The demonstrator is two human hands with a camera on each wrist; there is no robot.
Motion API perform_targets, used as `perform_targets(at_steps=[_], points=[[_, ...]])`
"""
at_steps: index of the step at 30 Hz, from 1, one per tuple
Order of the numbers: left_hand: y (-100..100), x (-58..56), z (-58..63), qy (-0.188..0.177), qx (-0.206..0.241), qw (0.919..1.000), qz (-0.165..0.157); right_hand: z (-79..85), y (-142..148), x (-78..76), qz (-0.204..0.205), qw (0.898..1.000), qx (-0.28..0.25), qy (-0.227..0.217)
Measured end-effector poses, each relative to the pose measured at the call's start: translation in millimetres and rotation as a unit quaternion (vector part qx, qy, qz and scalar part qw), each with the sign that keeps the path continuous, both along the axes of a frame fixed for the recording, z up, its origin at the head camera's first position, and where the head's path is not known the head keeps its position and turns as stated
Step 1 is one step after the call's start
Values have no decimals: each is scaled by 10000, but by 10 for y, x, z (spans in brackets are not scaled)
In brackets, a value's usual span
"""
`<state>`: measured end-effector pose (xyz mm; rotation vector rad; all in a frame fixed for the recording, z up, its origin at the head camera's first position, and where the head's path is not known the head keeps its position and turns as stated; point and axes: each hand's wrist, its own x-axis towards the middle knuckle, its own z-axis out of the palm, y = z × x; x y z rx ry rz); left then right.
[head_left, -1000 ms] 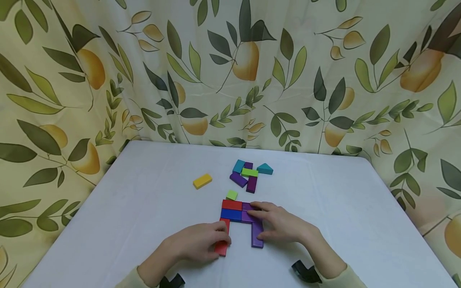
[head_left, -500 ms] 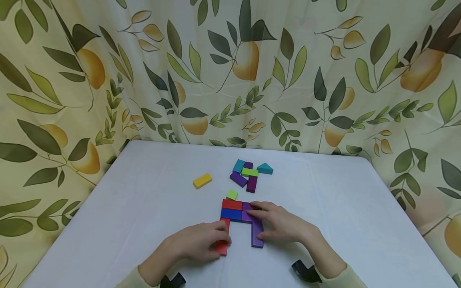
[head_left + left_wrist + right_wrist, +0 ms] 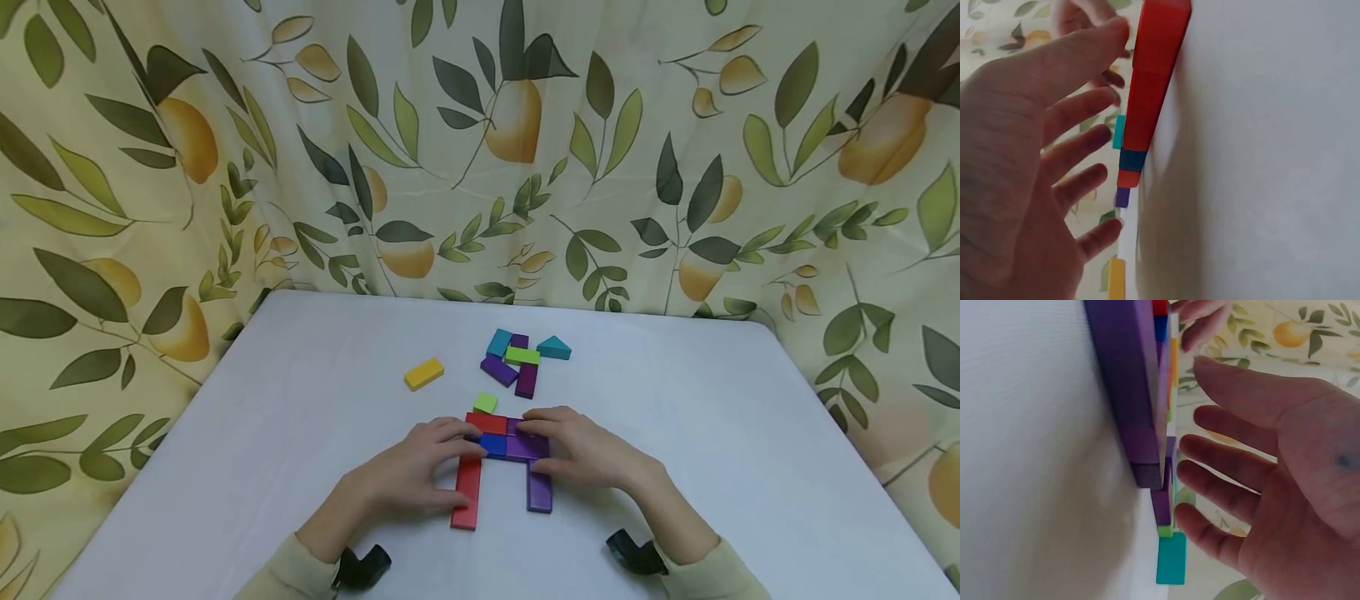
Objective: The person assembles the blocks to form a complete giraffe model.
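Observation:
On the white table lies a flat arch of blocks. Its top has a red block (image 3: 486, 422) over a blue block (image 3: 492, 445), with purple blocks (image 3: 528, 448) to their right. Red blocks (image 3: 467, 493) form the left leg and a purple block (image 3: 539, 490) the right leg. My left hand (image 3: 408, 468) is spread at the left side, fingertips over the red and blue blocks, thumb by the red leg. My right hand (image 3: 596, 450) is at the right side, fingers extended over the purple blocks, thumb near the purple leg. In the wrist views, both hands' fingers are extended around nothing.
A lime block (image 3: 485, 403) sits just behind the arch. Farther back lie a yellow block (image 3: 424, 374), a teal triangle (image 3: 554, 348) and a cluster of teal, lime and purple blocks (image 3: 498, 371). A patterned curtain (image 3: 480, 208) hangs behind the table.
My left hand has let go of the red leg and moved farther back, its fingers spreading over the upper left blocks. My right hand has stayed nearly in place, its fingers slightly shifted.

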<state>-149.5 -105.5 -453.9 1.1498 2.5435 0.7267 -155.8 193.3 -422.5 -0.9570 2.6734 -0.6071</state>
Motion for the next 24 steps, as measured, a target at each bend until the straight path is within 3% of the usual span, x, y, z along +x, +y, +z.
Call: perform_targets(at_steps=[6, 12, 18, 24], points=[[23, -68, -30, 62, -211, 9995, -210, 85, -137, -182, -106, 9994, -325, 46], [23, -88, -124, 56, -16, 9998, -182, 131, -274, -439, -51, 9989, -459, -85], [9, -107, -232, 61, 278, 9995, -166, 72, -403, -648, 65, 9996, -273, -95], [-5, -119, -272, 12, 458, 9989, -128, 44, -565, -753, 310, 9995, -45, -48]])
